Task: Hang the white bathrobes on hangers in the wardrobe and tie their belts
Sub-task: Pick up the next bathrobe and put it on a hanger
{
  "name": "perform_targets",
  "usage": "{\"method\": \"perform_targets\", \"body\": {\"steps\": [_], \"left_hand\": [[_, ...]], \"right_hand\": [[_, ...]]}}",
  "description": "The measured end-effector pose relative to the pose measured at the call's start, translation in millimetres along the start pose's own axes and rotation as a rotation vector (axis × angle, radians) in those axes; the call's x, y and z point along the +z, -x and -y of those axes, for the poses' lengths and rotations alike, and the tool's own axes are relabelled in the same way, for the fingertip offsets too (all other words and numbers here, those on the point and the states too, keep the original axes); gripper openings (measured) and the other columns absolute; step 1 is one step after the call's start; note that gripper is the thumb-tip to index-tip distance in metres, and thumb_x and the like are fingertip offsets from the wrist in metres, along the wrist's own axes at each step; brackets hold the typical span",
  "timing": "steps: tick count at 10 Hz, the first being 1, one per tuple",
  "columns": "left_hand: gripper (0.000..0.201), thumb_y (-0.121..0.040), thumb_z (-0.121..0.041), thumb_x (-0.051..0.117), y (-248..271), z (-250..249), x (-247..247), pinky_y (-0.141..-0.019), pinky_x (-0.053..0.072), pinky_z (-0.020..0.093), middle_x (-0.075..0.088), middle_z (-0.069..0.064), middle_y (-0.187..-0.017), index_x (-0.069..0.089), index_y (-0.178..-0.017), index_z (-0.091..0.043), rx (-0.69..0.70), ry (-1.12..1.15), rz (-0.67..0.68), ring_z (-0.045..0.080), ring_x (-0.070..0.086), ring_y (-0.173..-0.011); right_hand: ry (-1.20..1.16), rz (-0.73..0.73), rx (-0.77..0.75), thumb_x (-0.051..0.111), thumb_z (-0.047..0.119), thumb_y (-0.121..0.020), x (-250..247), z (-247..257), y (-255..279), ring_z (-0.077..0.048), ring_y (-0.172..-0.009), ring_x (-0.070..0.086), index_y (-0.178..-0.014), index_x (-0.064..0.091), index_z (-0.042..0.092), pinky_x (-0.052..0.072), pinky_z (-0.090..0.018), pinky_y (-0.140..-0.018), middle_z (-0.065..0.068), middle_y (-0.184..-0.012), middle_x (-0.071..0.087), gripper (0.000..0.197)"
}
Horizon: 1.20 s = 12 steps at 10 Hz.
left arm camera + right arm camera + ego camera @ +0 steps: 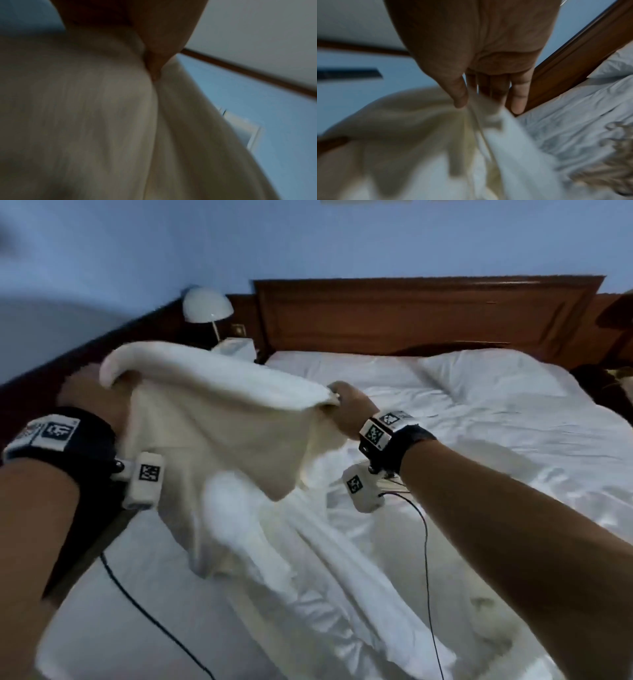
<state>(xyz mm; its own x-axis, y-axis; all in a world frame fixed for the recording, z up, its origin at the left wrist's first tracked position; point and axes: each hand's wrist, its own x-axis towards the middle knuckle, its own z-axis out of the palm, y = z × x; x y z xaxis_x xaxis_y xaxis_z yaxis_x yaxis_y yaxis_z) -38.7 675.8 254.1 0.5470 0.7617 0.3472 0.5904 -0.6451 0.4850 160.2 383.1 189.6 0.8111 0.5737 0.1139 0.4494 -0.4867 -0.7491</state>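
A white bathrobe [219,419] is held up above the bed, stretched between both hands, its lower part trailing down onto the sheets. My left hand [92,395] grips its upper left edge; most of that hand is hidden behind the cloth. In the left wrist view the bathrobe [85,115] fills the frame, with my left hand [154,65] pressed into a fold. My right hand [342,402] pinches the robe's upper right corner. In the right wrist view my right hand [471,100] holds the bathrobe [412,132] between thumb and fingers. No hanger or wardrobe is in view.
A bed [513,440] with rumpled white sheets and a pillow [489,374] lies below the hands. A dark wooden headboard [424,313] stands behind it. A white lamp [207,306] sits at the back left. Black cables [426,542] hang from my wrists.
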Motion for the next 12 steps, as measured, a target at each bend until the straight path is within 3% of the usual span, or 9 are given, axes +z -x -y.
{"method": "perform_targets", "body": {"steps": [1, 2, 3, 5, 6, 9, 10, 11, 12], "left_hand": [[0.046, -0.085, -0.041, 0.059, 7.5, 83.9, 39.6, -0.085, 0.048, 0.045, 0.060, 0.022, -0.120, 0.056, -0.120, -0.012, -0.127, -0.097, 0.211, 0.041, 0.058, -0.102], [0.055, -0.086, -0.035, 0.065, 44.4, 136.6, 100.9, -0.094, 0.046, 0.043, 0.054, 0.018, -0.132, 0.046, -0.134, -0.015, -0.138, -0.184, 0.449, 0.038, 0.054, -0.115], [0.046, -0.088, -0.033, 0.063, 79.8, 142.6, 161.4, -0.095, 0.045, 0.038, 0.054, 0.013, -0.132, 0.052, -0.130, -0.016, -0.098, -0.186, 0.683, 0.032, 0.054, -0.116], [0.030, -0.086, -0.032, 0.062, 119.1, 98.7, 266.9, -0.094, 0.044, 0.027, 0.063, -0.001, -0.119, 0.062, -0.114, -0.023, 0.021, -0.067, 0.956, 0.017, 0.059, -0.109], [0.024, -0.086, -0.038, 0.061, 123.0, 82.3, 312.1, -0.098, 0.044, 0.031, 0.062, -0.005, -0.118, 0.060, -0.110, -0.031, 0.043, -0.053, 1.047, 0.014, 0.058, -0.110], [0.039, -0.088, -0.039, 0.047, 115.0, 71.0, 411.5, -0.095, 0.045, 0.032, 0.059, 0.005, -0.121, 0.059, -0.120, -0.021, 0.102, -0.177, 1.224, 0.023, 0.057, -0.109], [0.035, -0.092, -0.028, 0.051, 100.2, 77.9, 433.1, -0.096, 0.043, 0.033, 0.058, 0.010, -0.123, 0.059, -0.123, -0.014, 0.103, -0.211, 1.195, 0.027, 0.054, -0.113], [0.031, -0.094, -0.022, 0.054, 91.4, 82.4, 447.1, -0.093, 0.040, 0.030, 0.057, 0.010, -0.119, 0.060, -0.121, -0.011, 0.108, -0.217, 1.183, 0.028, 0.053, -0.112], [0.031, -0.092, -0.022, 0.056, 86.3, 91.7, 457.2, -0.093, 0.043, 0.031, 0.056, 0.010, -0.119, 0.060, -0.121, -0.011, 0.081, -0.174, 1.184, 0.026, 0.054, -0.110]], "right_hand": [[0.149, 0.296, 0.143, 0.066, 0.029, -0.090, 85.9, -46.2, 11.6, -0.025, -0.101, 0.063, -0.125, 0.052, 0.020, 0.050, -0.032, -0.084, -0.007, -0.111, 0.068, 0.039], [0.317, 0.491, 0.245, 0.066, 0.034, -0.089, 140.8, -96.1, 33.0, -0.025, -0.113, 0.059, -0.128, 0.051, 0.024, 0.047, -0.036, -0.096, -0.004, -0.123, 0.063, 0.042], [0.377, 0.598, 0.324, 0.065, 0.034, -0.090, 158.5, -137.3, 51.7, -0.023, -0.113, 0.058, -0.126, 0.055, 0.024, 0.046, -0.033, -0.096, -0.002, -0.124, 0.062, 0.039], [0.485, 0.607, 0.422, 0.062, 0.036, -0.090, 141.8, -223.6, 50.3, -0.023, -0.112, 0.059, -0.120, 0.058, 0.023, 0.047, -0.032, -0.095, -0.003, -0.121, 0.064, 0.032], [0.521, 0.606, 0.480, 0.060, 0.034, -0.091, 134.1, -267.5, 29.1, -0.024, -0.114, 0.058, -0.120, 0.060, 0.020, 0.047, -0.032, -0.095, -0.005, -0.122, 0.063, 0.032], [0.588, 0.636, 0.518, 0.053, 0.036, -0.093, 153.3, -377.8, -76.5, -0.030, -0.121, 0.052, -0.126, 0.056, 0.022, 0.043, -0.044, -0.103, -0.009, -0.135, 0.050, 0.036], [0.637, 0.657, 0.534, 0.053, 0.030, -0.094, 167.1, -399.0, -117.4, -0.034, -0.125, 0.048, -0.133, 0.051, 0.016, 0.042, -0.041, -0.103, -0.012, -0.141, 0.041, 0.041], [0.588, 0.573, 0.508, 0.061, 0.026, -0.085, 183.7, -422.1, -154.7, -0.037, -0.121, 0.050, -0.128, 0.055, 0.011, 0.042, -0.041, -0.100, -0.018, -0.134, 0.050, 0.045], [0.634, 0.610, 0.515, 0.059, 0.027, -0.086, 200.9, -436.3, -185.2, -0.040, -0.131, 0.040, -0.137, 0.047, 0.012, 0.036, -0.046, -0.107, -0.020, -0.145, 0.039, 0.054]]}}
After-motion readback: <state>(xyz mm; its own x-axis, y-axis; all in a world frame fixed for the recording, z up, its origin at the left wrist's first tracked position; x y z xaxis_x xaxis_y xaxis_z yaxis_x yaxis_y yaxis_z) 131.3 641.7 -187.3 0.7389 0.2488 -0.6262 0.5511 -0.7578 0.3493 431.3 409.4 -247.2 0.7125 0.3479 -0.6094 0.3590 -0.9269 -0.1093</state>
